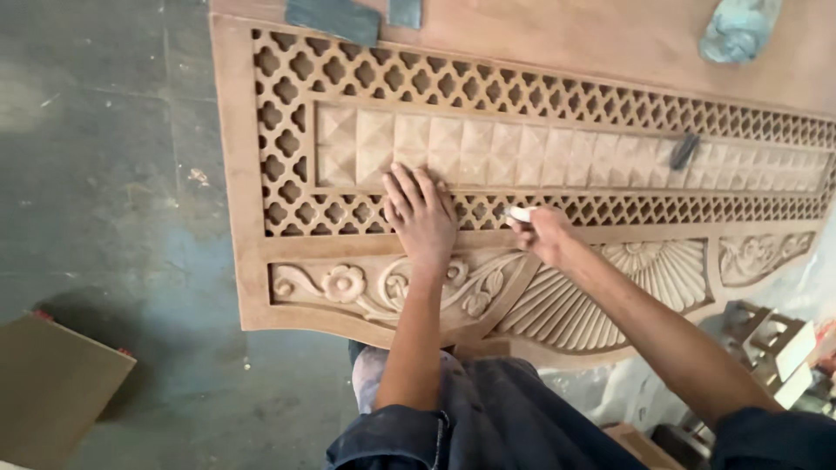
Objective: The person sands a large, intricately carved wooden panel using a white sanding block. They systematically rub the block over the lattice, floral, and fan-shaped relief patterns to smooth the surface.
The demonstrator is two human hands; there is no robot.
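While I watch from the head camera, I note this:
Panel: one carved wooden panel [287, 252] lies flat across the frame, above the floor [104, 174].
Left hand [421, 218]: flat on the lattice, fingers spread.
Right hand [542, 233]: fingers pinching one small pale block [521, 213] at the lattice edge.
Handling: I judge the panel stiff and heavy, the thin lattice fragile; better to grip the solid frame.
Others: two dark pieces [333, 19] at the top edge.
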